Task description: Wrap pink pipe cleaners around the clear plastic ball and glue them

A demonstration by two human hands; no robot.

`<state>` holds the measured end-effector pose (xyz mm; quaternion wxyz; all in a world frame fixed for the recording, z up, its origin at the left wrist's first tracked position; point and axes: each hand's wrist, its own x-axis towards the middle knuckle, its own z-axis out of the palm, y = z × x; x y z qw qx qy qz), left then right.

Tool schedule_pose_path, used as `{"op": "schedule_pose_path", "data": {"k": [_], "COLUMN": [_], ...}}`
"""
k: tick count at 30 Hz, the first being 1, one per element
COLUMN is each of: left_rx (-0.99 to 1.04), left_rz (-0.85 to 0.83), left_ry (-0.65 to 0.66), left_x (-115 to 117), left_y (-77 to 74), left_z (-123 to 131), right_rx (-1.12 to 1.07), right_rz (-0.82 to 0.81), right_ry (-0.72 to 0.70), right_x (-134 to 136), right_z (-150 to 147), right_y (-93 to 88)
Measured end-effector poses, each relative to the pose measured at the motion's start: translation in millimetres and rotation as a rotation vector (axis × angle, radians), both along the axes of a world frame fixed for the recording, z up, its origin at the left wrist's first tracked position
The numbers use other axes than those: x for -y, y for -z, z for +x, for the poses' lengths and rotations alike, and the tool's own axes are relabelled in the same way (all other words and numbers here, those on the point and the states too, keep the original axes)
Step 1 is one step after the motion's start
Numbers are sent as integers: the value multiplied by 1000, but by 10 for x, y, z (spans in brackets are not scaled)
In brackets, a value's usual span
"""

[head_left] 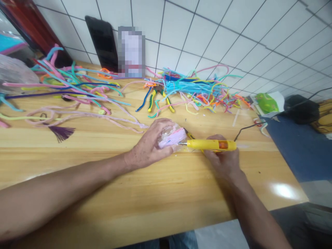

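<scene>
My left hand (149, 143) is closed round a small lilac-and-pink pipe-cleaner piece (171, 137) with some clear plastic about it. In my right hand (224, 159) is a yellow hot glue gun (207, 144) with an orange switch. Its metal nozzle points left and meets, or nearly meets, the right side of the lilac piece. Just behind the nozzle shows a thin yellow tool with a dark tip (190, 135), partly hidden by the glue gun. The fingers of my right hand are largely covered by the gun's body.
Loose pipe cleaners (77, 86) and a blue bundle (186, 86) lie along the tiled wall (207, 38). Green-yellow pliers (157, 98) rest before a phone (102, 43) leaning there. A purple tassel (61, 131) lies left. The gun's black cord (259, 122) runs right.
</scene>
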<state>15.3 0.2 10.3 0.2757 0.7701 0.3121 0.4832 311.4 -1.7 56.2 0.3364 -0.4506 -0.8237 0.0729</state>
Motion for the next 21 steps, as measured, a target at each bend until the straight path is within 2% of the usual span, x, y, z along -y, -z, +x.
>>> {"op": "schedule_pose_path", "data": {"k": [21], "left_rx": [18], "left_rz": [-24], "left_ry": [0], "left_x": [-5], "left_y": [23], "left_z": [9], "right_rx": [-31], "right_rz": [-33], "right_ry": [46], "right_x": [-11], "right_z": [16], "right_y": [3]}}
